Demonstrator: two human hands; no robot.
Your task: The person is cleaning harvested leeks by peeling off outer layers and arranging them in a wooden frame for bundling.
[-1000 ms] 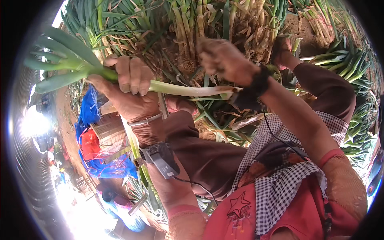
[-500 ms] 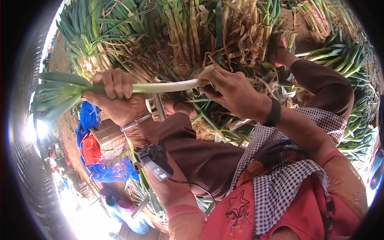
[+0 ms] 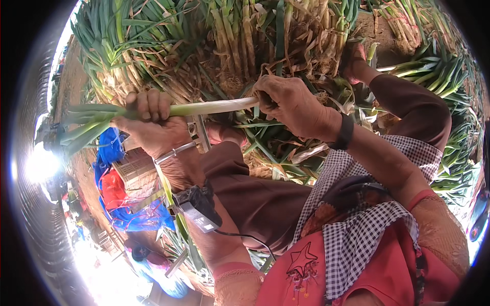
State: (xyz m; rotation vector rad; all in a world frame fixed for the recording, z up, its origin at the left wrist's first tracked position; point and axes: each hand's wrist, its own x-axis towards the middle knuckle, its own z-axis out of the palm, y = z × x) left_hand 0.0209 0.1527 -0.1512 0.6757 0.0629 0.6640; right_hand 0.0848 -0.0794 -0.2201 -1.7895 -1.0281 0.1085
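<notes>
A long leek point(image 3: 214, 107) is held crosswise in front of me, its green leaves fanned to the left and its smooth white stem to the right. My left hand point(image 3: 150, 122) is wrapped round the stem just below the leaves. At the opposite end, my right hand point(image 3: 296, 104) is closed on the white root end, which its curled fingers hide. Behind the leek stand thick bundles of unpeeled leeks point(image 3: 229, 41) with dry brown outer skins and roots. Between and beyond my legs lie loose green leaves and pale peelings point(image 3: 306, 153).
More leeks point(image 3: 434, 76) lie in a heap on the right. To the left are a woven crate point(image 3: 138, 168), blue plastic sheeting point(image 3: 140, 218) and a red bag point(image 3: 113, 188). A small dark device with a cable point(image 3: 199, 209) is strapped to my left forearm.
The leek has shifted slightly to the right at its leafy end. My right hand has turned, and its fingers are now curled more tightly over the root end.
</notes>
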